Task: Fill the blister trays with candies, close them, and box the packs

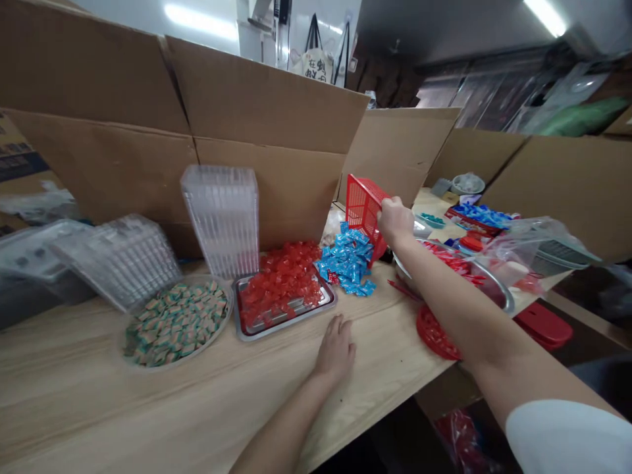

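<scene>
My right hand [395,220] is closed on the rim of a red plastic basket [363,207], which is tipped on its side with its mouth toward the left. A heap of small blue packets [348,258] lies at the basket's mouth, on the tabletop. Resting on the bare wood in front of that heap is my left hand [336,349], its fingers loosely stretched and holding nothing. Close to it stands a metal tray [286,318] with a pile of small red packets [284,280] on it.
On the left, a round clear dish [230,309] holds green-and-tan packets [178,322]. Behind stand stacked clear plastic trays [222,217] against a cardboard wall [276,178]. Under my right arm are a metal bowl [506,299] and a round red container [434,332].
</scene>
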Demonstrator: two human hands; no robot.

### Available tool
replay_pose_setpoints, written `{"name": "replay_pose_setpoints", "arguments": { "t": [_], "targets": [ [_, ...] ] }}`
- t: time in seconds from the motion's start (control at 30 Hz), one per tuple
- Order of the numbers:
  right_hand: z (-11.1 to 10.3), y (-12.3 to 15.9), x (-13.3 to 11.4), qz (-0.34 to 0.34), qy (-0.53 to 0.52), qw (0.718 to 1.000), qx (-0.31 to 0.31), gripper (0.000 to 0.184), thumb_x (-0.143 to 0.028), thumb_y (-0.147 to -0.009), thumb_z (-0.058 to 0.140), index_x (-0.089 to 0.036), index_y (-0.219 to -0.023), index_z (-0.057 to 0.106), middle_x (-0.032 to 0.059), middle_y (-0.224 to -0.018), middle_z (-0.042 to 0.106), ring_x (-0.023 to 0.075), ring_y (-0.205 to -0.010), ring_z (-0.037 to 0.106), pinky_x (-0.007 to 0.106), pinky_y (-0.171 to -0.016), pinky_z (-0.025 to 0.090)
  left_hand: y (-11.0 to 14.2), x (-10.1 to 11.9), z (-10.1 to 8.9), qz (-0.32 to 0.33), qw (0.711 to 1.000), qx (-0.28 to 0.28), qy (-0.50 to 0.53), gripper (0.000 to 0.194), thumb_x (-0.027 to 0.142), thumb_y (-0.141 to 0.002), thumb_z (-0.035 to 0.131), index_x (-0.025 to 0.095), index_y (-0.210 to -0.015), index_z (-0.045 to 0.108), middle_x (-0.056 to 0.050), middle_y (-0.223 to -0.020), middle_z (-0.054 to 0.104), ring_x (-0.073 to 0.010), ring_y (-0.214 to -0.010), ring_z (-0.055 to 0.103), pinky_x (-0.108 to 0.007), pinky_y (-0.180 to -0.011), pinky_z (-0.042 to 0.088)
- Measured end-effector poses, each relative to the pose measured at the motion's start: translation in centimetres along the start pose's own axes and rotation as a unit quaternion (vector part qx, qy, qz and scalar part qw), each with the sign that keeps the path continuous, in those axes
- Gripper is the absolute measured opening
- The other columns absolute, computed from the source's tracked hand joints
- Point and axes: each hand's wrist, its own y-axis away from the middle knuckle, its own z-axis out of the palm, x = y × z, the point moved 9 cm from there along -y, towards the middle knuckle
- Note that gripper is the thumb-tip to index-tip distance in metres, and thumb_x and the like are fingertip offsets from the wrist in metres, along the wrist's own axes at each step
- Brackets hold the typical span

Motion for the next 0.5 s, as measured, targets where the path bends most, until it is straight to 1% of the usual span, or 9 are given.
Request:
{"name": "replay_pose_setpoints", "arguments": {
  "t": [0.07,0.17,0.23,0.3,0.37,0.43,0.5],
  "targets": [
    [-0.3,-0.1,0.1,-0.013,0.008,1.0,0.009,0.026,-0.02,-0.088,0.036,-0.013,-0.099,0.059,0.0146,-0.107,0.055,0.0207,-0.077,0.059,0.028,-0.061,0.036,0.0,-0.4,0.1,-0.005,1.0,0.019,0.001,0.054,0.014,-0.079,0.045,0.013,-0.132,0.041,-0.012,-0.144,0.034,-0.022,-0.136,0.024,-0.037,-0.113,0.021],
    [-1.2,-0.1,0.8,-0.026,0.006,0.999,0.035,0.026,-0.021,-0.089,0.036,-0.013,-0.099,0.059,0.0133,-0.11,0.055,0.0197,-0.076,0.058,0.027,-0.06,0.035,0.1,-0.8,0.2,-0.007,1.0,0.03,-0.003,0.05,0.014,-0.08,0.045,0.015,-0.13,0.043,-0.011,-0.143,0.035,-0.0211,-0.135,0.025,-0.037,-0.113,0.022],
    [-2.2,-0.1,2.0,-0.022,-0.003,0.998,0.053,0.024,-0.022,-0.089,0.038,-0.014,-0.098,0.058,0.0123,-0.112,0.054,0.0191,-0.077,0.057,0.027,-0.061,0.035,0.2,-0.9,0.2,-0.007,0.999,0.029,-0.01,0.047,0.014,-0.08,0.045,0.015,-0.127,0.046,-0.011,-0.142,0.037,-0.0214,-0.134,0.028,-0.036,-0.112,0.023],
    [-3.3,-0.1,4.0,-0.007,-0.029,0.997,0.073,0.023,-0.023,-0.089,0.04,-0.014,-0.099,0.058,0.0124,-0.116,0.052,0.019,-0.082,0.055,0.028,-0.065,0.035,0.2,-0.8,0.3,-0.005,0.999,0.028,-0.019,0.046,0.013,-0.079,0.044,0.015,-0.125,0.048,-0.011,-0.141,0.039,-0.0213,-0.133,0.029,-0.036,-0.112,0.023],
    [-4.1,0.0,7.6,0.049,-0.074,0.992,0.087,0.024,-0.025,-0.089,0.042,-0.013,-0.101,0.058,0.0129,-0.118,0.052,0.0195,-0.092,0.052,0.028,-0.073,0.036,0.2,-0.6,0.4,0.0,0.999,0.027,-0.029,0.044,0.013,-0.08,0.043,0.015,-0.123,0.05,-0.011,-0.14,0.04,-0.0209,-0.133,0.029,-0.035,-0.112,0.023],
    [-4.2,0.6,12.9,0.146,-0.108,0.979,0.088,0.027,-0.026,-0.09,0.041,-0.01,-0.104,0.058,0.0159,-0.116,0.054,0.0208,-0.1,0.049,0.029,-0.08,0.035,0.3,-0.5,0.4,0.006,0.999,0.027,-0.039,0.042,0.013,-0.081,0.042,0.014,-0.121,0.051,-0.012,-0.139,0.04,-0.0209,-0.133,0.029,-0.034,-0.111,0.023],
    [-3.4,1.9,18.4,0.248,-0.119,0.958,0.076,0.031,-0.023,-0.092,0.037,-0.004,-0.104,0.057,0.0203,-0.108,0.057,0.0228,-0.098,0.051,0.033,-0.08,0.036,0.4,-0.3,0.5,0.008,0.998,0.027,-0.049,0.04,0.014,-0.082,0.041,0.013,-0.121,0.052,-0.013,-0.14,0.04,-0.0216,-0.133,0.03,-0.035,-0.111,0.023]
  ]
}}
